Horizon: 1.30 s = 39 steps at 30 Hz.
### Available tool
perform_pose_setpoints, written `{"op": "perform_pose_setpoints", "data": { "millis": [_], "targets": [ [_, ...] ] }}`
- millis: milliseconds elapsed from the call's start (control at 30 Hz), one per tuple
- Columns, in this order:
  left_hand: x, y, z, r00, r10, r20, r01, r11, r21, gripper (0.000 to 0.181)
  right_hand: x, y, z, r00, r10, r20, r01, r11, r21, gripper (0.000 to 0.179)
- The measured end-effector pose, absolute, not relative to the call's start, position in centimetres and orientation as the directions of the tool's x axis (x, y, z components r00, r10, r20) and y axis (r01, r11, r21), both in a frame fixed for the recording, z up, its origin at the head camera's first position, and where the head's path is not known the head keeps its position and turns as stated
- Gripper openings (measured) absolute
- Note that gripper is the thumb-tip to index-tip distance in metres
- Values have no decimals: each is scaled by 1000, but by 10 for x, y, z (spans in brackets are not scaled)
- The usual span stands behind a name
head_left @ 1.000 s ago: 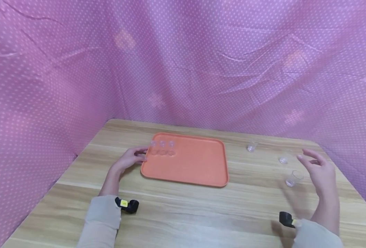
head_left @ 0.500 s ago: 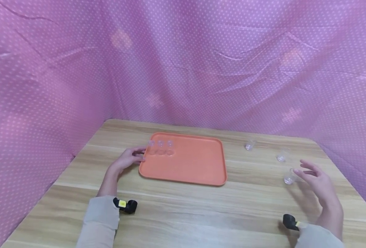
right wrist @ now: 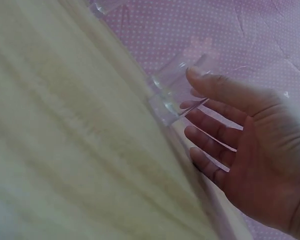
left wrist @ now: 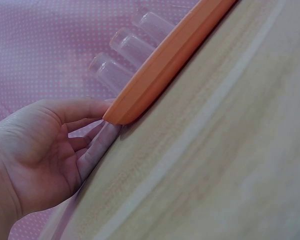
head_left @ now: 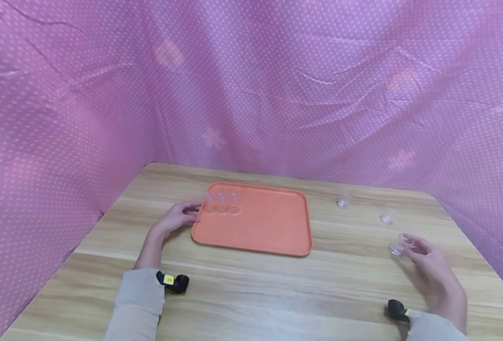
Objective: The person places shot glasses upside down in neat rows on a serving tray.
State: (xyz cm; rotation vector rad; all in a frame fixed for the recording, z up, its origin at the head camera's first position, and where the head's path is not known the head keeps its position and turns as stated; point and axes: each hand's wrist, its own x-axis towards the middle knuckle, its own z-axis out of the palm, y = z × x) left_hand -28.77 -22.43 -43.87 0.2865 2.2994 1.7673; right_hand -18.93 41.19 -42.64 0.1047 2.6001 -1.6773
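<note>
In the head view my left hand is at the left edge of an orange tray. The left wrist view shows the thumb at the rim and fingers reaching under it, pinching the edge. Three clear shot glasses stand upside down in a row on the tray's left side. My right hand holds another clear shot glass, upright at the right of the table, thumb on the near side and fingers curled behind. Beyond it stand two more upright shot glasses, a nearer one and a farther one.
The wood-grain table carries the tray left of centre. A pink dotted curtain hangs behind and along both sides. Each sleeve bears a black wrist camera, the left one and the right one.
My right hand has moved down and left from above the table to the nearest shot glass and now grips it. My left hand stays at the tray edge.
</note>
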Motion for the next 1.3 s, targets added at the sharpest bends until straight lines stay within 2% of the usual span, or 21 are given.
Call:
{"op": "perform_pose_setpoints", "data": {
  "millis": [67, 133, 500, 767, 1300],
  "targets": [
    [-288, -224, -439, -956, 289, -59, 18, 256, 966, 58, -190, 412, -429, -996, 41, -76, 86, 446, -891, 61],
    [-288, -224, -439, -956, 287, -58, 20, 261, 965, 58, -191, 412, -430, -998, 51, -31, 55, 572, -818, 62],
    [-288, -223, -438, -962, 266, -70, 9, 285, 958, 57, -193, 409, -433, -995, 51, -81, 94, 653, -751, 73],
    [-284, -222, -435, -958, 278, -74, 3, 267, 964, 57, -197, 409, -431, -997, 40, -71, 77, 742, -666, 64],
    [-288, -223, -439, -959, 277, -62, 18, 277, 961, 58, -197, 405, -430, -999, 42, -22, 46, 755, -654, 53]
  ]
}}
